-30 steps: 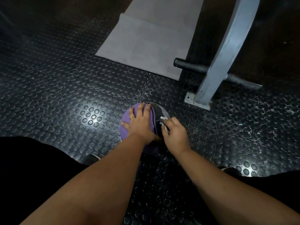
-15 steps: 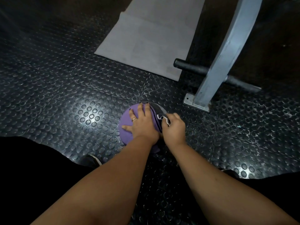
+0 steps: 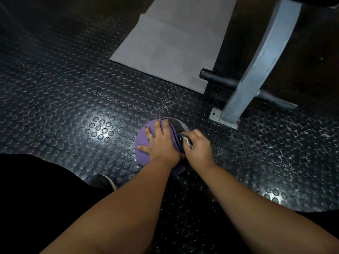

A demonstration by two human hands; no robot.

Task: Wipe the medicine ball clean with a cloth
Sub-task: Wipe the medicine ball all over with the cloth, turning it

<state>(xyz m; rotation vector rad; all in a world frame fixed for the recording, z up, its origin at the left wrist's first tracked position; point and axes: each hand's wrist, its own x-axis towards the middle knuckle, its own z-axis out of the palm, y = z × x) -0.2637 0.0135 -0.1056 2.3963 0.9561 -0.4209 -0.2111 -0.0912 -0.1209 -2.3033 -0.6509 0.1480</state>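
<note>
While the medicine ball [image 3: 143,154] sits on the studded black rubber floor [image 3: 73,107] just ahead of the person's legs, both hands are on it. The left hand [image 3: 161,143] lies flat across the purple top of the ball, fingers straight and spread, thumb out to the left, with a ring [image 3: 151,138] on one finger. The right hand [image 3: 199,148] is at the ball's right side, its fingers curled round a small pale cloth [image 3: 187,139] that touches the ball near the dark seam between the purple part and the shiny grey part. Only a scrap of the cloth shows past the knuckles; the rest is hidden in the grip. Both forearms are bare and reach down from the bottom of the view.

Beyond the ball a grey mat [image 3: 174,48] lies flat on the floor. To the right of the mat a grey metal post [image 3: 256,66] slants up from a base plate [image 3: 216,116] on the floor, and a black bar [image 3: 218,78] crosses behind it. The toe of a dark shoe [image 3: 102,181] shows on the floor near the ball, to its lower left, beside black clothing
</note>
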